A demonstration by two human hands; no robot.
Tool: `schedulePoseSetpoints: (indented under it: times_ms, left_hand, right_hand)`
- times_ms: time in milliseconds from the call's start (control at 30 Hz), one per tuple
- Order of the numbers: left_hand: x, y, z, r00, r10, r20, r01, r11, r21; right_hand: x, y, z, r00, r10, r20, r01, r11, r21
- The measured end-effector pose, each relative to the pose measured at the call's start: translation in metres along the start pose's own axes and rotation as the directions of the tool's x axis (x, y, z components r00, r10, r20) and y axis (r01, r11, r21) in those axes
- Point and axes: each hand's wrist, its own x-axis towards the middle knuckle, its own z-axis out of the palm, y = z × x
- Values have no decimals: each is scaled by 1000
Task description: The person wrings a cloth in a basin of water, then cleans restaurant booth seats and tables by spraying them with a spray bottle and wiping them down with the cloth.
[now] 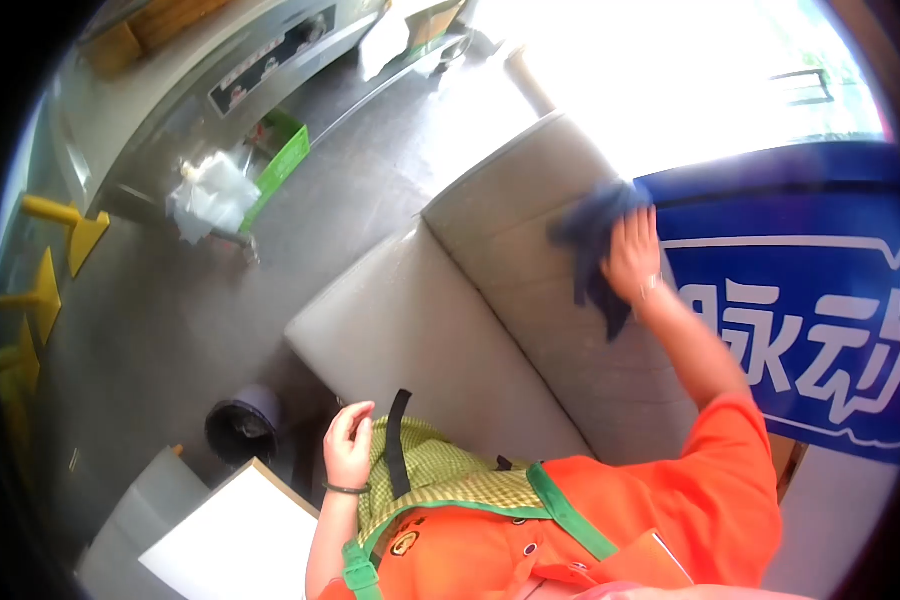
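Note:
My right hand presses a dark blue cloth against the upright back of a grey-beige sofa. Its fingers lie close together over the cloth, and part of the cloth hangs below the palm. My left hand is held near my waist, beside the checked apron. Its fingers are loosely bent, the thumb stands apart from them, and I see nothing in it. The sofa seat lies in front of me.
A blue sign panel with large white characters adjoins the sofa back. A white tabletop and a dark bin stand at lower left. Farther off are a green crate, a plastic bag and yellow pieces.

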Motion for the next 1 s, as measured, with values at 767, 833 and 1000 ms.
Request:
schedulePoseSetpoints:
  times_ms: [767,833,1000]
  left_hand:
    - [19,-37,23,998,-70,10,70,996,-61]
    - [8,-43,12,992,-116,-56,112,991,-67]
    - [-16,-63,-2,977,-197,-85,190,978,-83]
  right_hand:
    - [127,-129,79,901,-433,26,419,854,-309]
    - [137,-159,110,876,-476,76,475,827,-300]
    - [155,-225,183,776,-550,309,629,645,-434]
